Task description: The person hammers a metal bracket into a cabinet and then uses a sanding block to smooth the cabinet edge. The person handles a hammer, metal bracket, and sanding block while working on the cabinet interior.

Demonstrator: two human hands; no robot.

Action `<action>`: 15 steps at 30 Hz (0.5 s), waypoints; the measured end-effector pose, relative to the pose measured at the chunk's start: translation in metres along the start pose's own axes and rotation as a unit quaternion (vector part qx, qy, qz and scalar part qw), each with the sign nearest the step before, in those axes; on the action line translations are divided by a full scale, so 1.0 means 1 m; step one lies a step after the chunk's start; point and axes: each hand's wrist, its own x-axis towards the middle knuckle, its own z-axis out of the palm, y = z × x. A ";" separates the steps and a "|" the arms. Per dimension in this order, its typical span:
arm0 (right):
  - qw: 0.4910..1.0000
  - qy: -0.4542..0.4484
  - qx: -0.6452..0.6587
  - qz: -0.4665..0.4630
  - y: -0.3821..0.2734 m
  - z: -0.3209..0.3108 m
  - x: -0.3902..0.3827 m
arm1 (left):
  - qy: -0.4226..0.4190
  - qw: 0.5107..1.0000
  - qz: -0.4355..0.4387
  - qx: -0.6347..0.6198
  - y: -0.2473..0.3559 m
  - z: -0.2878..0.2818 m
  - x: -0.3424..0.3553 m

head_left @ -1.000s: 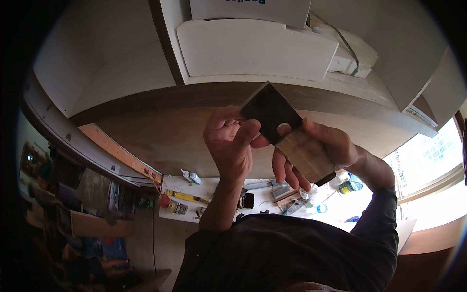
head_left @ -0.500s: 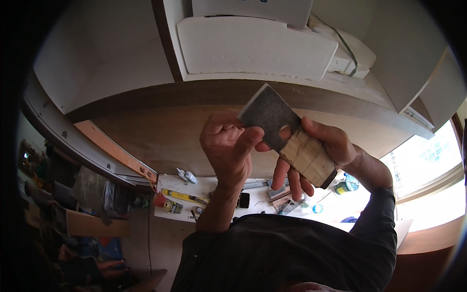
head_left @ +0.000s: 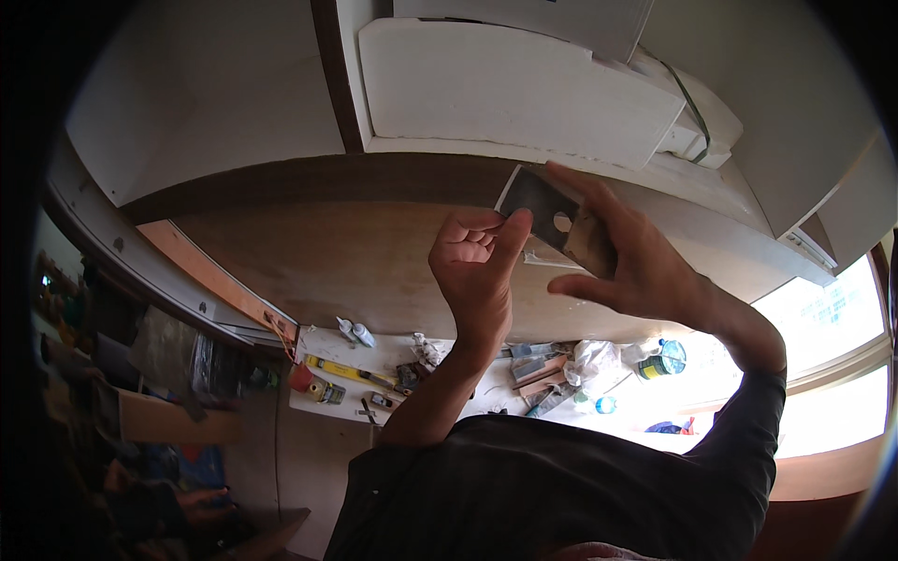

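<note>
A flat dark-grey metal scraper blade [head_left: 537, 194] with a round hole is held up in front of me, tilted. Its lower part is a grip wrapped in tan tape [head_left: 589, 245]. My left hand [head_left: 475, 266] pinches the blade's left edge between thumb and curled fingers. Over the wrapped end lies my right hand [head_left: 650, 257], fingers stretched out along the scraper and thumb spread away below. The right palm hides part of the grip, so whether it touches is unclear.
Beyond the hands runs a wooden panel [head_left: 374, 271] below shelves holding a white foam block [head_left: 514, 89]. Underneath, a white worktop [head_left: 374, 411] carries a yellow spirit level [head_left: 351, 371], white bottles [head_left: 357, 333], a plastic bag [head_left: 596, 363] and a blue-green tub [head_left: 666, 360].
My right hand has loosened from the wrapped grip and stretched its fingers over the scraper. Both hands and the scraper have shifted right in view, and my left hand still pinches the blade.
</note>
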 end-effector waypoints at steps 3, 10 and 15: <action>0.995 -0.035 -0.091 -0.016 0.000 -0.009 0.013 | -0.043 0.999 0.001 -0.009 -0.010 -0.008 0.012; 0.981 -0.178 -0.062 0.041 0.007 -0.037 0.058 | -0.264 0.962 -0.062 -0.031 -0.032 -0.043 0.064; 0.970 -0.230 -0.035 0.073 -0.001 -0.040 0.079 | -0.234 0.969 -0.073 0.010 -0.037 -0.045 0.059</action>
